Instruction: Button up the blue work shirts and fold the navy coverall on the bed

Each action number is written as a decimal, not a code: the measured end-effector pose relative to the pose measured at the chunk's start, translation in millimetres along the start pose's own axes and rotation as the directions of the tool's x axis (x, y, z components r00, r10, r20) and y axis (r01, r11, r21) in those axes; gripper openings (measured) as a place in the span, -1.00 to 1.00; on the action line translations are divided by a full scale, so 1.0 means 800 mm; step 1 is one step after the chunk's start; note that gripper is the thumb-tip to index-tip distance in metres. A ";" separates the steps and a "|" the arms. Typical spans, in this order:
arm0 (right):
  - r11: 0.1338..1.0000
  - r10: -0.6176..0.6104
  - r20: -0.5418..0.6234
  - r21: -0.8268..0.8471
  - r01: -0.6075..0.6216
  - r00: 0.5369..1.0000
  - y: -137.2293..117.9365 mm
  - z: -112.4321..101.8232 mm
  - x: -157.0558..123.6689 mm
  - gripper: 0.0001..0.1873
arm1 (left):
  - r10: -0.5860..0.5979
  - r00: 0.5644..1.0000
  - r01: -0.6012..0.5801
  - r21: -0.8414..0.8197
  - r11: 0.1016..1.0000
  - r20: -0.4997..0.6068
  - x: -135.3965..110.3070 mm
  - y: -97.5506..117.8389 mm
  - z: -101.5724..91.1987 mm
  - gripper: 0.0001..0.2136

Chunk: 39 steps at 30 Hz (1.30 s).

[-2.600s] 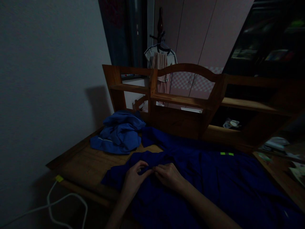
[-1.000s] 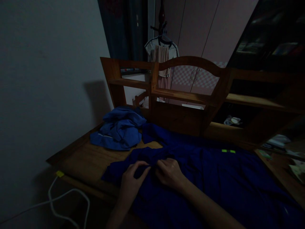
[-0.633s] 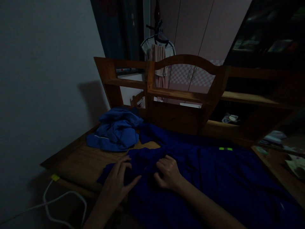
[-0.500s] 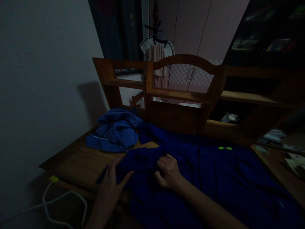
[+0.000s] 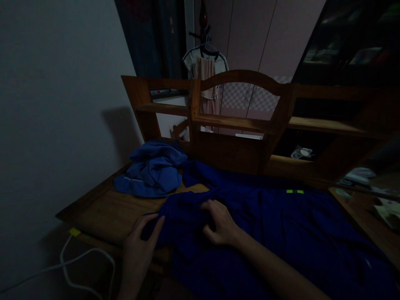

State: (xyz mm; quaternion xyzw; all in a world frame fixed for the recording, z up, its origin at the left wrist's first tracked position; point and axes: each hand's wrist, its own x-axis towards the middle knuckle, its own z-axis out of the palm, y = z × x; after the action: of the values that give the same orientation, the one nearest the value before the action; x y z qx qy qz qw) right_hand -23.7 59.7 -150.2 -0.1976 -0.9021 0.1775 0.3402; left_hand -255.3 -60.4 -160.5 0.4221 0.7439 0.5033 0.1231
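A dark blue work jacket (image 5: 268, 237) with a yellow-green reflective strip lies spread over the wooden surface, and its sleeve reaches to the left. At the sleeve's left end is my left hand (image 5: 139, 241), thumb and fingers closed on the cloth in a pinch. My right hand (image 5: 221, 223) rests on the jacket further right, its fingers bent and closed on the fabric; the fingertips are partly hidden. Behind the left hand lies a crumpled lighter blue garment (image 5: 153, 171).
A wooden headboard (image 5: 231, 152) with shelves stands along the back. The wall (image 5: 62, 104) bounds the left side. A white cable (image 5: 89, 252) hangs at the lower left. Papers (image 5: 387, 212) lie at the right edge. Clothes (image 5: 206, 71) hang behind the headboard.
My left hand has moved slightly left, and its spread thumb and fingers have closed on the sleeve's end. The right hand's fingers have uncurled a little, in nearly the same spot.
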 end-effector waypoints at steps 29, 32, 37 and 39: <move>0.529 0.390 0.285 0.709 -0.466 0.876 0.027 0.016 0.017 -0.66 | 0.067 0.913 0.049 -0.272 0.961 0.402 -0.002 0.036 0.082 -0.69; 0.536 0.369 0.288 0.710 -0.456 0.884 0.028 0.015 0.016 -0.66 | 0.100 0.923 -0.005 -0.246 0.969 0.372 -0.001 0.035 0.082 -0.70; 0.487 0.331 0.351 0.731 -0.478 0.876 0.029 0.010 0.017 -0.66 | 0.120 0.903 -0.004 -0.272 0.962 0.412 -0.001 0.040 0.080 -0.72; 0.458 0.321 0.386 0.736 -0.498 0.865 0.030 0.008 0.018 -0.66 | 0.126 0.891 0.001 -0.280 0.960 0.437 0.000 0.042 0.078 -0.72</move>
State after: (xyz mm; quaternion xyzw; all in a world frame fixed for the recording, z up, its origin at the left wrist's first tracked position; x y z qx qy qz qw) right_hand -32.5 85.7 -158.1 -0.2112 -0.6685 0.6678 0.2502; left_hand -200.6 -15.9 -160.7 0.5299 0.6044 0.4932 0.3325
